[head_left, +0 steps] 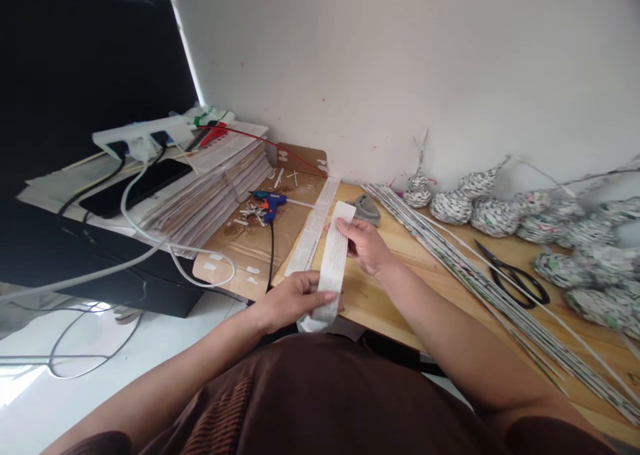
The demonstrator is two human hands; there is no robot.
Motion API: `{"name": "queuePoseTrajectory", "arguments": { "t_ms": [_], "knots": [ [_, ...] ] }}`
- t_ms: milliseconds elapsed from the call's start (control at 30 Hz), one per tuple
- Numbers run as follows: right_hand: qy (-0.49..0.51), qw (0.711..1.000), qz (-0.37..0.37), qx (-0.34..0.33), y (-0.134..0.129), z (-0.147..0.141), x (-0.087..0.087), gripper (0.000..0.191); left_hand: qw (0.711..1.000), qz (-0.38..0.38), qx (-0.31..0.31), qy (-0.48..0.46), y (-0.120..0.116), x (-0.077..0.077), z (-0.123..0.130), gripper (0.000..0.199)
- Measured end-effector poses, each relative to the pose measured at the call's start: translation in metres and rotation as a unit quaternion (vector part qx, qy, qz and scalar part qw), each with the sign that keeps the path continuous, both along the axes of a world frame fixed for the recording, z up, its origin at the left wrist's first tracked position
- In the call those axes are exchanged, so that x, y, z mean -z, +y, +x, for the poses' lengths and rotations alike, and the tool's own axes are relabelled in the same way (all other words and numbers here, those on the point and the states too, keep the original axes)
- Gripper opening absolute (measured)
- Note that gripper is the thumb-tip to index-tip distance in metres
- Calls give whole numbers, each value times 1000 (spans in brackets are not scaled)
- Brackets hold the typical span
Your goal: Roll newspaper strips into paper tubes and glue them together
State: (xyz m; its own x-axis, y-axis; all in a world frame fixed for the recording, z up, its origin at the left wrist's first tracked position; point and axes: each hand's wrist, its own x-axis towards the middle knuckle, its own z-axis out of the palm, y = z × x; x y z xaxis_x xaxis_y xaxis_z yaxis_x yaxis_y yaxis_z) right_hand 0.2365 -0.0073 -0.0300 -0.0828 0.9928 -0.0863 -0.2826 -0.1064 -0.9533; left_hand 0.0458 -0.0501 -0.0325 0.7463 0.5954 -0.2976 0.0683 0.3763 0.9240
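Paper strip (333, 258) slants above the near edge of the desk (377, 301), the right hand (369, 247) pinching its top, the left hand (293, 299) its lower part. It looks like straightening or folding; the next move probably calls for light, even tension.

Here's the printed paper strip (333, 258), long, narrow and off-white, fine text across its face! It's slanting away, its straight-cut far end pinched in the right hand (369, 247), its lower stretch under the left thumb (325, 297), the near end bending over, creased.
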Motion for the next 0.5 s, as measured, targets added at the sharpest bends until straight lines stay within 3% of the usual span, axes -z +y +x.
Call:
{"name": "queuePoseTrajectory", "arguments": {
  "t_ms": [67,133,233,333,400,500],
  "knots": [
    [-3,1000,2,27,6,5,3,40,997,14,75,11,0,3,-1,32],
    [-13,999,11,47,10,7,6,41,994,33,95,33,5,1,-2,33],
    [-48,996,22,67,13,10,8,40,994,67,19,84,22,-8,-3,40],
    [-96,989,56,94,16,14,13,37,973,166,-124,105,46,-17,0,41],
    [-125,981,87,124,19,19,18,33,957,217,-155,115,63,-18,6,45],
    [-139,969,107,172,22,26,26,30,938,291,-149,118,91,-11,24,50]
  ]
}}
